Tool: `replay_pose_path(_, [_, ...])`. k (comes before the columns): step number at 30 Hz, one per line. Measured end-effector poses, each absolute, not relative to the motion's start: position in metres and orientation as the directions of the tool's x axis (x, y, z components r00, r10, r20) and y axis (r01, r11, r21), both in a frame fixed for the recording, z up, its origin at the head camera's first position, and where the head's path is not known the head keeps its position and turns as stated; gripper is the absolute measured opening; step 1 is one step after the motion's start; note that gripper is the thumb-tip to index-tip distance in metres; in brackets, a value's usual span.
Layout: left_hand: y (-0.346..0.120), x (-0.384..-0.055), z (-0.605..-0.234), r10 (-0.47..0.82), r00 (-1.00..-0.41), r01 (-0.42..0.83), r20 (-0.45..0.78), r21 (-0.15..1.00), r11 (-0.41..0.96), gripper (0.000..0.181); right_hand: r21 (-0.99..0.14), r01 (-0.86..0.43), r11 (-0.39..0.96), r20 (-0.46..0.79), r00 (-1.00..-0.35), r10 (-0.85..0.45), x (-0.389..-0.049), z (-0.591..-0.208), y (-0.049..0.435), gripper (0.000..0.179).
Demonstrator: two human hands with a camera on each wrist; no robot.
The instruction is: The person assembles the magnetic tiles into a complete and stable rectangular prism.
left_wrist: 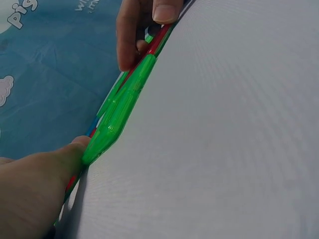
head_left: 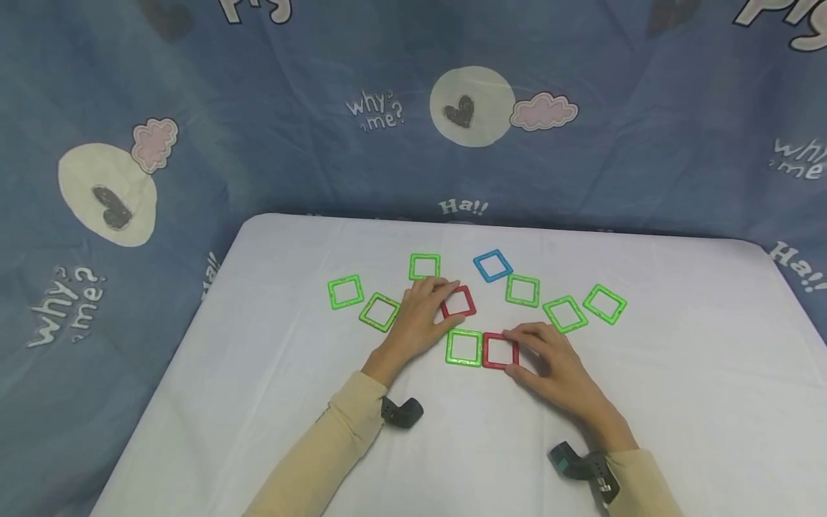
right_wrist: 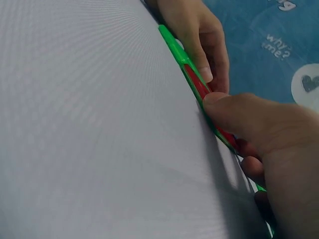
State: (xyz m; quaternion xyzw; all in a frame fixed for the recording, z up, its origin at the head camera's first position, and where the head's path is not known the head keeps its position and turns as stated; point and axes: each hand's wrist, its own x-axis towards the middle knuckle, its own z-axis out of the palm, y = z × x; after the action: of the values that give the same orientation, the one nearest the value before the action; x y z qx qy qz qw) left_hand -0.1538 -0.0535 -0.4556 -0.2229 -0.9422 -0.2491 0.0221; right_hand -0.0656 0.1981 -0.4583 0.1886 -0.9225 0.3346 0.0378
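The right hand (head_left: 563, 368) pinches the near red square (head_left: 486, 350), which touches the right side of the near green square (head_left: 464, 362). Farther and slightly left, the left hand (head_left: 418, 314) holds the far red square (head_left: 469, 300) between thumb and fingers.

A white-covered table (head_left: 698, 388) spreads beneath the right hand (head_left: 558, 366). Beyond that hand hangs blue cloth (head_left: 310, 158), printed with pink clouds (head_left: 544, 112).
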Motion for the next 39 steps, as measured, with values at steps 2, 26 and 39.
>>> replay_pose_path(2, [-0.054, -0.154, -0.456, 0.41, -0.897, 0.438, 0.165, 0.461, 0.772, 0.058, -0.603, -0.379, 0.702, 0.202, -0.924, -0.326, -0.066, -0.458, 0.198, 0.054])
replay_pose_path(26, [-0.059, -0.151, -0.46, 0.393, -0.882, 0.46, 0.259, 0.654, 0.601, 0.058, -0.633, -0.344, 0.694, 0.213, -0.939, -0.272, -0.07, -0.458, 0.198, 0.051])
replay_pose_path(39, [-0.059, -0.15, -0.459, 0.398, -0.86, 0.497, 0.318, 0.694, 0.521, 0.046, -0.656, -0.286, 0.698, 0.176, -0.958, -0.228, -0.072, -0.456, 0.2, 0.051])
